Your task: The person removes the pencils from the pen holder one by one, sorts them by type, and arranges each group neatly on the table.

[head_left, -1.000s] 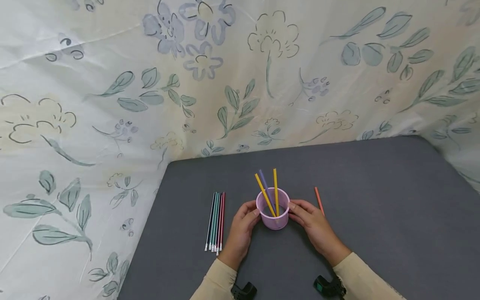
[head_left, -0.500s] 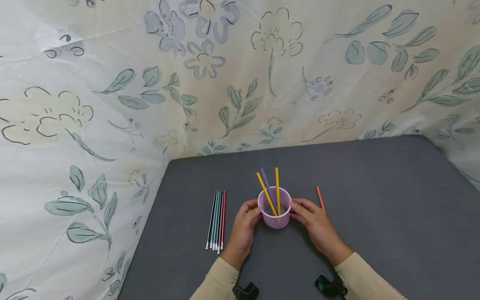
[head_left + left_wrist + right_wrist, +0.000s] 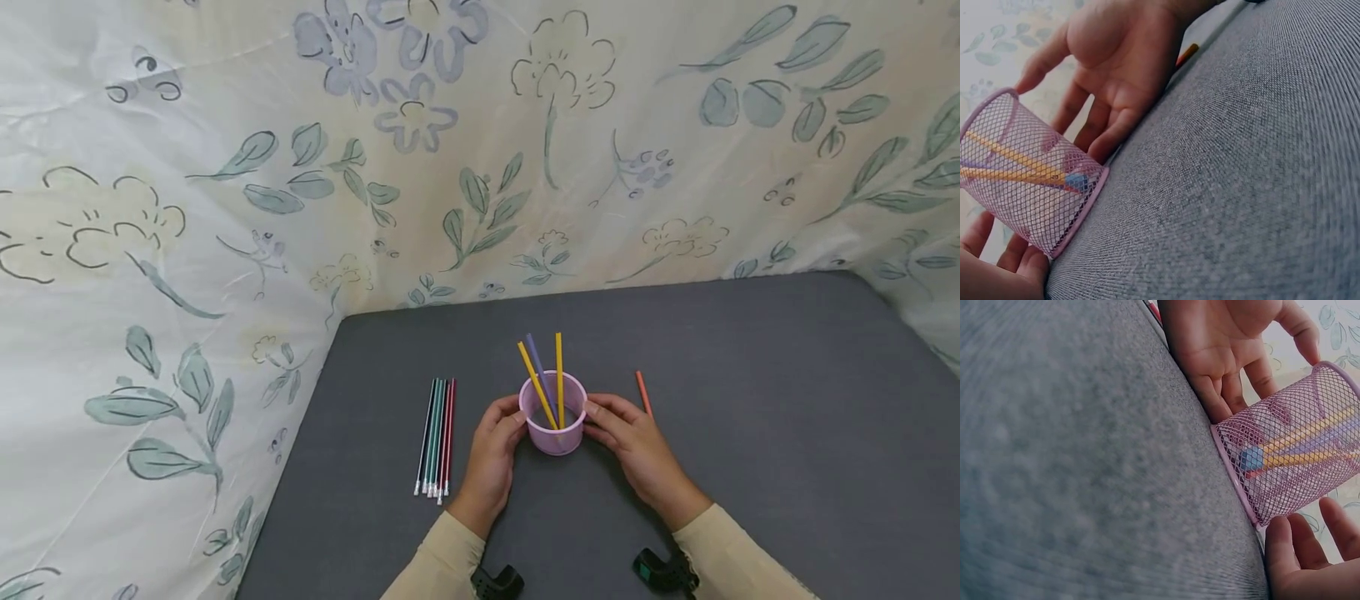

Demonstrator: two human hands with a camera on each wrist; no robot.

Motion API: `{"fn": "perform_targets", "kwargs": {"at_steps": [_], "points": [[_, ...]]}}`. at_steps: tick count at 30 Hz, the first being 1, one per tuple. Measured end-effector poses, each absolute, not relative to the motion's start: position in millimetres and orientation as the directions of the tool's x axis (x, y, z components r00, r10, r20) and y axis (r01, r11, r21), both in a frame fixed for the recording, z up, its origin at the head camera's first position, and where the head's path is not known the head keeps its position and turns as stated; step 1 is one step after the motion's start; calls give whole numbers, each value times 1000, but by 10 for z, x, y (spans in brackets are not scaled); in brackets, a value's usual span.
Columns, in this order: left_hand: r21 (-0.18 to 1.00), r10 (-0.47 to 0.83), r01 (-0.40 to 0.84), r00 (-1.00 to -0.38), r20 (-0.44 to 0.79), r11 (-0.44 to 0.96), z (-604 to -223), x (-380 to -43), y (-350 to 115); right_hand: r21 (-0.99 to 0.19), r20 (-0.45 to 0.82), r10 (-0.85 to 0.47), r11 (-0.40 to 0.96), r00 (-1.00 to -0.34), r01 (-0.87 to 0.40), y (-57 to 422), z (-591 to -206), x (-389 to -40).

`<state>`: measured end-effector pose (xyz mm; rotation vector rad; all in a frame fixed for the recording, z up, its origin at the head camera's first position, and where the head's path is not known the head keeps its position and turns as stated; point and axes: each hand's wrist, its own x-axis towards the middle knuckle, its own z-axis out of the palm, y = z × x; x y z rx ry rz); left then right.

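A pink mesh pencil cup [image 3: 556,443] stands upright on the dark grey table, with two yellow sticks [image 3: 559,367] and a purple stick [image 3: 532,348] leaning inside it. My left hand [image 3: 492,446] holds the cup's left side, and my right hand [image 3: 633,446] holds the opposite side. Both thumbs lie close to the rim. In the left wrist view, the right hand's fingers [image 3: 1091,122] reach the cup's lower wall. Through the mesh [image 3: 1297,440] in the right wrist view, blue and red lower ends show near the base.
Several pencils [image 3: 437,437], dark, teal and red with silver ends, lie side by side left of my left hand. An orange stick [image 3: 643,392] lies beyond my right hand, partly hidden by it. A floral cloth [image 3: 480,167] hangs behind the table [image 3: 787,400].
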<state>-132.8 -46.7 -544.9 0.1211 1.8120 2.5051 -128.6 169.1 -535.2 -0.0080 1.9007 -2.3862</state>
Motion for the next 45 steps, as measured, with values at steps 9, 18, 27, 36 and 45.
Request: {"fn": "perform_targets", "kwargs": {"at_steps": [9, 18, 27, 36, 45], "points": [[947, 88, -16, -996, 13, -320, -5473, -1323, -475, -985, -19, -16, -173, -1000, 22, 1752, -5332, -1290], [945, 97, -18, -995, 15, -325, -5488, -1321, -498, -994, 40, 9, -104, -999, -40, 1751, -5267, -1330], [945, 93, -11, -995, 20, -327, -5501, -1342, -500, -997, 69, 16, -41, -998, -69, 1700, -5144, -1458], [947, 89, -17, -996, 12, -322, -5494, -1339, -483, -998, 62, 20, 20, -998, -61, 1610, -5113, -1615], [949, 87, -21, -996, 6, -313, -5469, -1343, -477, -994, 63, 17, 95, -998, -61, 1559, -5018, -1723]]}}
